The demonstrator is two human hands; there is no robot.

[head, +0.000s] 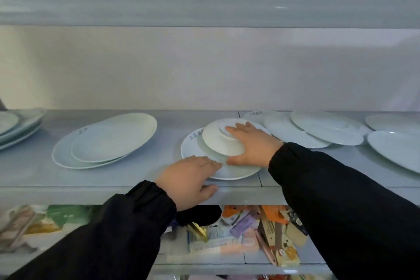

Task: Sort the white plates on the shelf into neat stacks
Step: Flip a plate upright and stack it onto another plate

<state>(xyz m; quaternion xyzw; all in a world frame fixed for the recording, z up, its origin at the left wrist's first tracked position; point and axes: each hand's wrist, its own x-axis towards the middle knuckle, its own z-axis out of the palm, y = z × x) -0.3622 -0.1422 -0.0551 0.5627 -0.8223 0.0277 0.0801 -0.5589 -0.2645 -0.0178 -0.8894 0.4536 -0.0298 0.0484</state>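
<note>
At the middle of the shelf, my right hand grips a small white dish, upturned and tilted, over a larger white plate with writing on its rim. My left hand rests on that plate's front left edge, thumb under the shelf lip. To the left lies a stack of two oval white plates. Several more white plates overlap loosely to the right, and another stack sits at the far left.
The pale grey shelf has a white back wall and another shelf board close above. Below it lies a lower shelf with packaged goods. A big oval plate lies at the far right.
</note>
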